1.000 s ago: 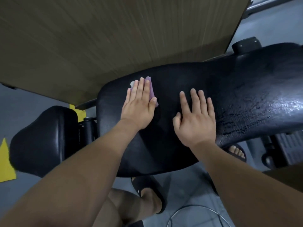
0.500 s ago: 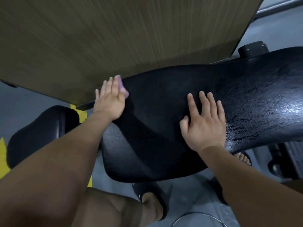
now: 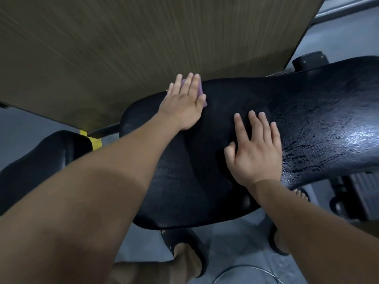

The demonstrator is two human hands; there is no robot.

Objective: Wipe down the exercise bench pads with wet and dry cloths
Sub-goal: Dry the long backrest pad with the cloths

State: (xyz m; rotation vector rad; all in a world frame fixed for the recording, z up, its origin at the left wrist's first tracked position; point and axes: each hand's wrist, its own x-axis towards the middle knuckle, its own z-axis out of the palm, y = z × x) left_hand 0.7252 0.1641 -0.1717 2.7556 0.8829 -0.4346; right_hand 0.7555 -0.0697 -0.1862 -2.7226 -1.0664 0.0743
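A long black bench pad point(image 3: 205, 171) stretches from the centre to the right edge. Its right part point(image 3: 332, 132) is cracked and glistens wet. My left hand point(image 3: 184, 103) lies flat with straight fingers on the pad's far left edge, pressing a purple cloth point(image 3: 57, 91) that shows only beside the fingers. My right hand point(image 3: 254, 152) rests flat on the middle of the pad, fingers spread, holding nothing.
A brown wood-grain panel point(image 3: 143, 44) rises just behind the pad. A second black pad point(image 3: 41, 162) sits lower left, with yellow floor marking point(image 3: 93, 140) beside it. Sandalled feet point(image 3: 184, 251) stand on the grey floor below. Black frame parts point(image 3: 348, 197) are at the right.
My left hand with the cloth went left to the pad's end, then came back right along the far edge. My right hand stayed planted on the pad.
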